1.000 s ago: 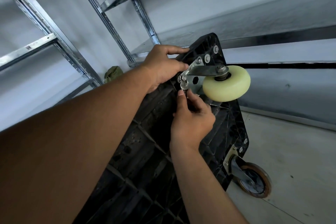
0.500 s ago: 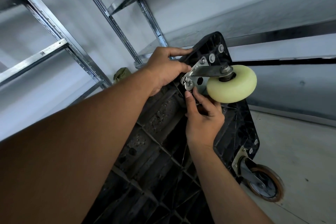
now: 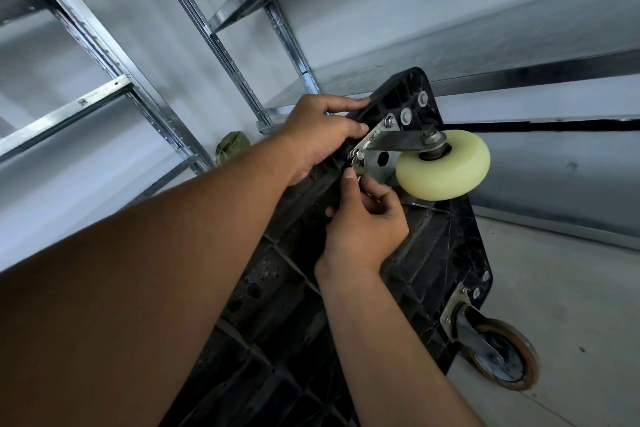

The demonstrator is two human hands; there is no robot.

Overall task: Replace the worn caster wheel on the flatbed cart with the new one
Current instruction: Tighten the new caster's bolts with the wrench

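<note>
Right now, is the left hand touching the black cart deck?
Touching. The head view shows the left hand gripping the black cart deck at its top corner, fingers curled over the edge beside the caster bracket.

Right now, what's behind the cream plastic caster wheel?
Its grey metal bracket and the black ribbed plastic cart deck. The cream plastic wheel covers the bracket's far side, and the right hand hides the plate's lower corner.

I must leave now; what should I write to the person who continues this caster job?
Left hand grips the top edge of the black plastic flatbed cart, stood on its side.
Right hand pinches a small silver fastener at the steel mounting plate of the cream caster wheel.
Done: cream caster sits on the top corner.
Left: tighten this fastener, check the others.
</note>
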